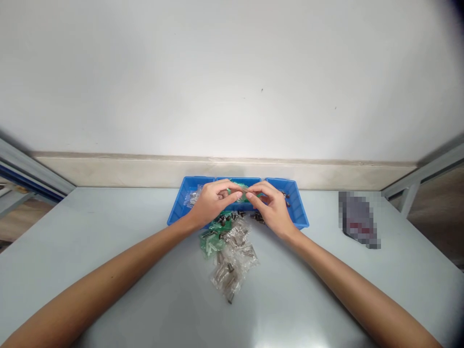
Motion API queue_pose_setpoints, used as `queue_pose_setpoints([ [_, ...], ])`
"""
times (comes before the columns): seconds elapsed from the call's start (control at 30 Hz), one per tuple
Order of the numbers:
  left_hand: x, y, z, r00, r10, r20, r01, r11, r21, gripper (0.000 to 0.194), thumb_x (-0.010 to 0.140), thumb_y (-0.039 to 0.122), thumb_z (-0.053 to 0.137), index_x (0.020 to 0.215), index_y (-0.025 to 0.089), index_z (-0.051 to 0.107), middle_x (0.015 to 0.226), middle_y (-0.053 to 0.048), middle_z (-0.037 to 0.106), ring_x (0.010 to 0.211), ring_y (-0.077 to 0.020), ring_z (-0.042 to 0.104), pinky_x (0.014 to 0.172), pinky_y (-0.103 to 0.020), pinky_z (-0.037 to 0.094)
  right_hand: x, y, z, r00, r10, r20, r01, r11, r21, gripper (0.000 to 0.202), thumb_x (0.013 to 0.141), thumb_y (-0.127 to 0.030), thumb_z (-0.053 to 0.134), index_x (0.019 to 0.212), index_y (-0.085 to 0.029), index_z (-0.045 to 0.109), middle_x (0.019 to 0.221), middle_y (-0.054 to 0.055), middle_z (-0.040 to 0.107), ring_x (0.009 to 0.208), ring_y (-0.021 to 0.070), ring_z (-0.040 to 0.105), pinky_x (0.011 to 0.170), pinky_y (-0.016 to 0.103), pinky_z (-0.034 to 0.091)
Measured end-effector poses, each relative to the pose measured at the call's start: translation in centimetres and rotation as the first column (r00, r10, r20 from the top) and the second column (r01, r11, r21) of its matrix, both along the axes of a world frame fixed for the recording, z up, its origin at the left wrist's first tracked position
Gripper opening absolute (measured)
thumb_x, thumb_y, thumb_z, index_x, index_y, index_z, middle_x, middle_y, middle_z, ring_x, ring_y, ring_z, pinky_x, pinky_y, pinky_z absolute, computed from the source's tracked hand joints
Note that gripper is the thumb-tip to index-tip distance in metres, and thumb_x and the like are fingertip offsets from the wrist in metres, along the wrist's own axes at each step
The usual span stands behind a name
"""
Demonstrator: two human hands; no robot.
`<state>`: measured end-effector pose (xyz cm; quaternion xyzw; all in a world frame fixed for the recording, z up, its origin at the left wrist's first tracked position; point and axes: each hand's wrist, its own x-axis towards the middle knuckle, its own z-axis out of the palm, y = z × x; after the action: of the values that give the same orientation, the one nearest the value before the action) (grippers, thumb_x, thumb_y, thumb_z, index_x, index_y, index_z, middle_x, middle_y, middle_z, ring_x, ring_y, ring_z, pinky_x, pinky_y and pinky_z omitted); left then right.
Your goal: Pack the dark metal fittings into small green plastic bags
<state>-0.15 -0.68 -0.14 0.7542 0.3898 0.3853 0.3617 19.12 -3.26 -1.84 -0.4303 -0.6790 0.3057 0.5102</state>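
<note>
My left hand (213, 199) and my right hand (272, 205) meet over the middle blue bin (237, 207), thumbs and fingertips pinched together. Between the fingertips is something thin and see-through, too small to make out. Behind it, green plastic (237, 184) shows in the middle bin. Just below the hands lies a pile of clear plastic bags (232, 270) with metal parts inside. Green bags (210, 245) lie at its left side, and dark round-headed metal pieces (258, 217) are loose near the bin fronts.
The left blue bin (177, 207) holds clear bags of small parts; the right blue bin (297, 210) has some dark pieces. A blurred-out dark object (358, 220) lies on the grey table (145, 299) at right. A white wall (232, 87) rises behind, and metal frames flank the table.
</note>
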Motion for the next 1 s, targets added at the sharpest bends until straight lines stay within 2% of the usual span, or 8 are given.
queue_pose_setpoints([
  [0.1, -0.01, -0.04, -0.13, 0.998, 0.042, 0.038, -0.04, 0.998, -0.055, 0.027, 0.086, 0.04, 0.066, 0.099, 0.016, 0.072, 0.084, -0.003, 0.068, 0.055, -0.0091, 0.049, 0.048, -0.02, 0.039, 0.0, 0.05, -0.24, 1.0, -0.011, -0.027, 0.01, 0.998, -0.056, 0.018, 0.09, -0.036, 0.064, 0.091, -0.02, 0.071, 0.081, 0.003, 0.065, 0.071, 0.017, 0.058, 0.061, 0.029, 0.045],
  [0.2, -0.05, 0.01, -0.38, 0.996, 0.061, 0.06, -0.053, 0.992, -0.114, 0.034, 0.084, 0.042, 0.069, 0.107, 0.017, 0.069, 0.076, 0.0, 0.064, 0.051, -0.0087, 0.048, 0.047, -0.02, 0.038, -0.07, 0.14, -0.61, 0.988, 0.024, -0.153, -0.05, 0.985, -0.168, 0.023, 0.089, -0.041, 0.065, 0.093, -0.018, 0.068, 0.072, 0.001, 0.064, 0.056, 0.014, 0.054, 0.052, 0.027, 0.044],
  [0.33, -0.05, 0.09, -0.38, 0.999, 0.037, 0.015, -0.035, 0.99, -0.138, 0.032, 0.085, 0.044, 0.068, 0.099, 0.016, 0.069, 0.056, 0.004, 0.054, 0.048, -0.0106, 0.048, 0.047, -0.021, 0.036, -0.15, 0.12, -0.73, 0.966, 0.058, -0.25, -0.111, 0.972, -0.205, 0.027, 0.087, -0.043, 0.067, 0.095, -0.017, 0.066, 0.075, 0.002, 0.066, 0.055, 0.0137, 0.058, 0.053, 0.028, 0.047],
  [0.43, -0.02, 0.01, -0.18, 0.999, 0.031, 0.009, -0.029, 0.991, -0.127, 0.029, 0.086, 0.043, 0.066, 0.092, 0.015, 0.068, 0.054, 0.004, 0.052, 0.049, -0.0111, 0.048, 0.048, -0.022, 0.036, -0.11, 0.0, -0.52, 0.97, 0.08, -0.231, -0.129, 0.97, -0.206, 0.026, 0.088, -0.043, 0.065, 0.095, -0.018, 0.065, 0.07, 0.0, 0.063, 0.055, 0.0142, 0.058, 0.054, 0.028, 0.047],
  [0.67, -0.08, -0.14, -0.12, 0.999, 0.001, -0.041, -0.004, 0.997, -0.071, 0.025, 0.089, 0.041, 0.062, 0.087, 0.016, 0.065, 0.053, 0.004, 0.049, 0.048, -0.0106, 0.047, 0.049, -0.022, 0.035, -0.04, 0.06, -0.15, 0.999, 0.028, -0.024, -0.03, 0.995, -0.099, 0.018, 0.089, -0.037, 0.064, 0.082, -0.02, 0.062, 0.072, 0.0, 0.054, 0.062, 0.0145, 0.047, 0.057, 0.027, 0.041],
  [1.0, -0.2, -0.32, -0.05, 0.999, -0.041, -0.035, 0.039, 0.998, -0.039, 0.024, 0.092, 0.039, 0.059, 0.09, 0.016, 0.065, 0.055, 0.004, 0.051, 0.05, -0.0103, 0.048, 0.051, -0.022, 0.037, -0.2, -0.26, -0.19, 0.991, 0.069, -0.11, -0.085, 0.986, -0.146, 0.02, 0.09, -0.038, 0.062, 0.081, -0.021, 0.058, 0.063, -0.003, 0.052, 0.054, 0.0132, 0.048, 0.053, 0.027, 0.039],
])
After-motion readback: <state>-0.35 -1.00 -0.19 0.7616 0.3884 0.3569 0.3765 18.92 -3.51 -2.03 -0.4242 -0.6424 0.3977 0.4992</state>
